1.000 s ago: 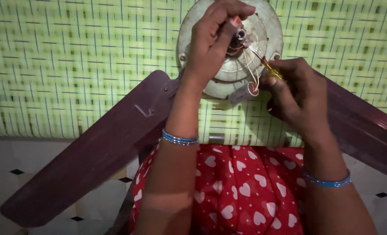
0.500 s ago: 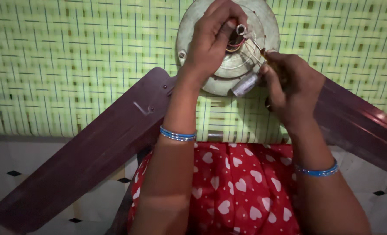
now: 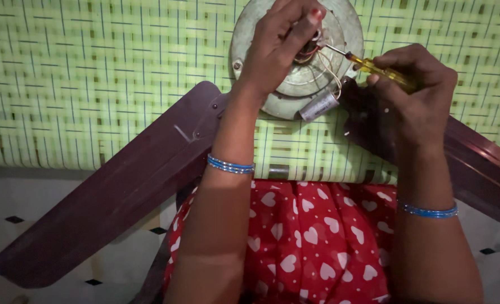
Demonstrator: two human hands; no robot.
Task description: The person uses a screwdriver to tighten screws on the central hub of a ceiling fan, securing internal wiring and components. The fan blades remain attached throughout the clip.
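two hands are seen at work over a round fan motor housing (image 3: 340,34), which is laid on a green woven mat (image 3: 92,84). the left hand (image 3: 281,48) is curled over the hub, fingertips pinched on the wires (image 3: 309,53) at its centre. a yellow-handled screwdriver (image 3: 373,67) is gripped in the closed right hand (image 3: 413,95), its tip set at the hub. a small grey capacitor (image 3: 319,107) is seen hanging at the housing's lower edge. dark brown blades (image 3: 109,191) are spread to both sides.
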